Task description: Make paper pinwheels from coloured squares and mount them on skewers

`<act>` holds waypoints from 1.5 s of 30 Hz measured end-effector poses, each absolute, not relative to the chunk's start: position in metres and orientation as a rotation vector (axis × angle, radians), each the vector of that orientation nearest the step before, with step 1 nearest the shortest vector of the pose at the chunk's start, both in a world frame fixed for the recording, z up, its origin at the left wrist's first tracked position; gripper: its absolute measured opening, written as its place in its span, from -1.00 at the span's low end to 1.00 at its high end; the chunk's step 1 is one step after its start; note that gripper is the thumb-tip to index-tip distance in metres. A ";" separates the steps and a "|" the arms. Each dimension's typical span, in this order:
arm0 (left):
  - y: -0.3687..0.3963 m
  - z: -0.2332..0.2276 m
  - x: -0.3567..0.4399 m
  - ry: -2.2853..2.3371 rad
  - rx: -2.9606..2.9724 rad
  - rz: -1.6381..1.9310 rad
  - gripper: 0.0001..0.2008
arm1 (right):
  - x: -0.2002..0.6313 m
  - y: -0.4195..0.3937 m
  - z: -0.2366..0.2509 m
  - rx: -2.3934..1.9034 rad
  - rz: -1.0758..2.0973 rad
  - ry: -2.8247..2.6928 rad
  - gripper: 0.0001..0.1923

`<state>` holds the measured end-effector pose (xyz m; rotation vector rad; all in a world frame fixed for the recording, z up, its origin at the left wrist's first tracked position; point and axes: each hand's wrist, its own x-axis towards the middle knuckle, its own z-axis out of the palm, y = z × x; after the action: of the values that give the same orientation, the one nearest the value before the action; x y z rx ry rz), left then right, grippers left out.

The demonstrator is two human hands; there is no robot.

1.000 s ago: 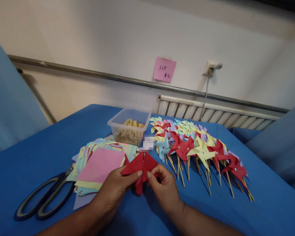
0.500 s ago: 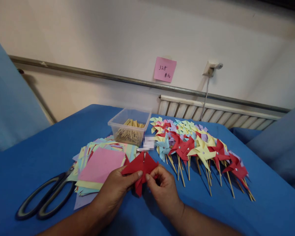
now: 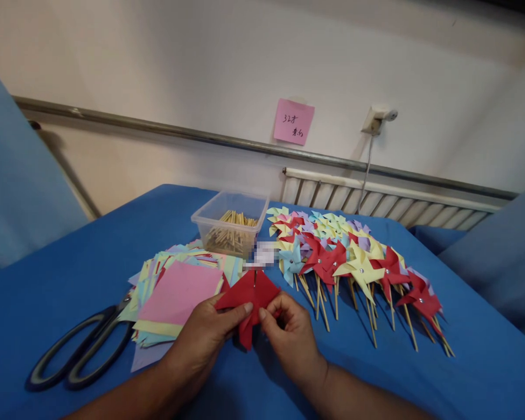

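A sheet of red paper, slit and partly folded, is held between both hands above the blue tabletop. My left hand pinches its left side, thumb lying on top near the middle. On the right side, my right hand grips the paper between thumb and curled fingers. One red corner hangs down between the two thumbs. Beside my left hand lies a stack of coloured paper squares, pink on top. Whatever the fingers do beneath the red paper is hidden.
Black-handled scissors lie left, tips by the paper stack. Behind it stands a clear plastic box of short wooden sticks. Rows of finished paper pinwheels on sticks fill the right side. A blue cloth covers the table; a radiator is behind.
Almost nothing differs. Both hands keep their hold on the red paper, and the view has shifted very slightly.
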<state>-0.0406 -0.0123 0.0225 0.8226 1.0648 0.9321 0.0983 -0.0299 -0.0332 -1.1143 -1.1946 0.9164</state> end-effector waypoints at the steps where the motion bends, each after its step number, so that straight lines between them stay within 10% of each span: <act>1: -0.012 0.022 -0.041 1.064 0.824 0.930 -0.77 | 0.098 -0.030 -0.033 -1.124 0.913 -1.209 -0.77; 45: -0.013 0.040 -0.051 1.149 1.549 0.697 -0.69 | 0.099 -0.034 -0.017 -0.891 1.416 -0.996 -0.69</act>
<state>-0.0512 -0.0128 0.0399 1.5495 1.1488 0.6970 0.0992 -0.0344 -0.0166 -0.8909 -0.9959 1.4160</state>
